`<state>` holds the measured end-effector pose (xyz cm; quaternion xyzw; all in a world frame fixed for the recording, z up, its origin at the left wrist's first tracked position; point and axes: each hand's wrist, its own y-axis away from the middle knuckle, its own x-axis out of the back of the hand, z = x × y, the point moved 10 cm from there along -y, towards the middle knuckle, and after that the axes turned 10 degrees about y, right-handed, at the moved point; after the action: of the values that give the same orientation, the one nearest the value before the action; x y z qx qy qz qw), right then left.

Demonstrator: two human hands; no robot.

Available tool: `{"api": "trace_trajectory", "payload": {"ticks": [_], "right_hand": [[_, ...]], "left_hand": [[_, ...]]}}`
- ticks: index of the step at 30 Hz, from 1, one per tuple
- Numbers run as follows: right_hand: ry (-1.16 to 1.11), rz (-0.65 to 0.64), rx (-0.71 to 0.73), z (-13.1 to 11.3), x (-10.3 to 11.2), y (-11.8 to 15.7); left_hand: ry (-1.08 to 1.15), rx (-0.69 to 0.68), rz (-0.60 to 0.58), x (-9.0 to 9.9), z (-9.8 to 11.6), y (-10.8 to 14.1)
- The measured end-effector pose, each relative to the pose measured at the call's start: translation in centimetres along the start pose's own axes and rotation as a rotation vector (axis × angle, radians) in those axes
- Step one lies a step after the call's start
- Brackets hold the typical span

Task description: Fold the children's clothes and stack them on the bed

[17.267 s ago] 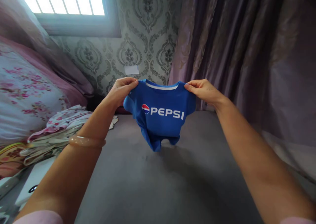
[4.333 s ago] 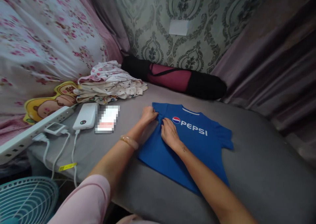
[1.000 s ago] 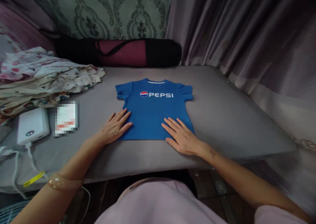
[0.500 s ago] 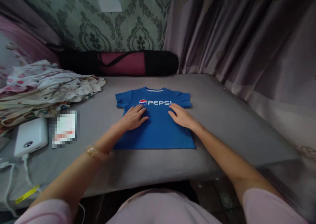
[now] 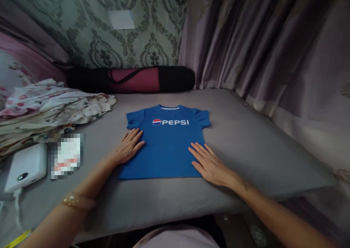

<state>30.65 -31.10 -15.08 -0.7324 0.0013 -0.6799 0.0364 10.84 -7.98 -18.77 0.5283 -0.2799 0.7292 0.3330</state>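
A small blue T-shirt (image 5: 166, 149) with a white PEPSI print lies flat, front up, on the grey-covered surface (image 5: 246, 149). Its collar points away from me and both sleeves are spread out. My left hand (image 5: 128, 146) rests with fingers apart on the shirt's left side edge, below the sleeve. On the lower right side of the shirt lies my right hand (image 5: 209, 164), palm down with its fingers spread. Neither hand holds anything.
Crumpled patterned cloth (image 5: 60, 102) is heaped at the left. Nearer me are a white power bank (image 5: 27, 166) with a cable and a blurred packet (image 5: 67, 155). A long black and maroon bag (image 5: 133, 79) lies along the back wall. Curtains hang at the right.
Both hands have moved off the chest print, outward and toward me, to the shirt's sides. The PEPSI lettering now shows in full. The view has tilted up a little.
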Motion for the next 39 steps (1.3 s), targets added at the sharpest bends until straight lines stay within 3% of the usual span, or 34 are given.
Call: {"api": "trace_trajectory", "payload": {"ticks": [4,9,11,14,17,20,24,29,34,39], "right_hand": [[0.010,0.031,-0.013,-1.8,0.8,4.3],[-0.104,0.035,-0.060,-2.6,1.9,8.0],[-0.196,0.083,-0.119,-1.8,2.9,8.3],[-0.299,0.254,-0.305,1.1,4.5,7.7],[-0.249,0.387,-0.423,2.8,4.8,6.7],[-0.145,0.405,-0.450,2.7,3.6,6.0],[-0.101,0.407,-0.463,2.4,2.1,6.4],[-0.130,0.445,-0.485,2.7,2.1,6.9],[-0.108,0.511,-0.538,3.0,2.7,7.3],[-0.040,0.580,-0.686,3.9,2.9,8.5]], "left_hand": [[-0.051,0.006,-0.026,0.3,-0.1,0.1],[-0.150,-0.047,-0.080,2.8,1.1,-2.1],[-0.151,-0.115,-0.082,3.9,3.2,-4.5],[-0.054,-0.255,-0.048,4.2,8.3,-9.6],[0.132,-0.452,-0.114,1.8,14.3,-14.9],[0.177,-0.475,-0.116,-0.9,17.3,-19.7],[0.109,-0.408,-0.114,-3.8,17.6,-22.8],[0.050,-0.290,-0.107,-5.5,15.6,-23.2],[-0.027,-0.299,-0.146,-4.7,16.2,-23.8],[-0.148,-0.283,-0.096,-2.4,20.2,-25.2]]}}
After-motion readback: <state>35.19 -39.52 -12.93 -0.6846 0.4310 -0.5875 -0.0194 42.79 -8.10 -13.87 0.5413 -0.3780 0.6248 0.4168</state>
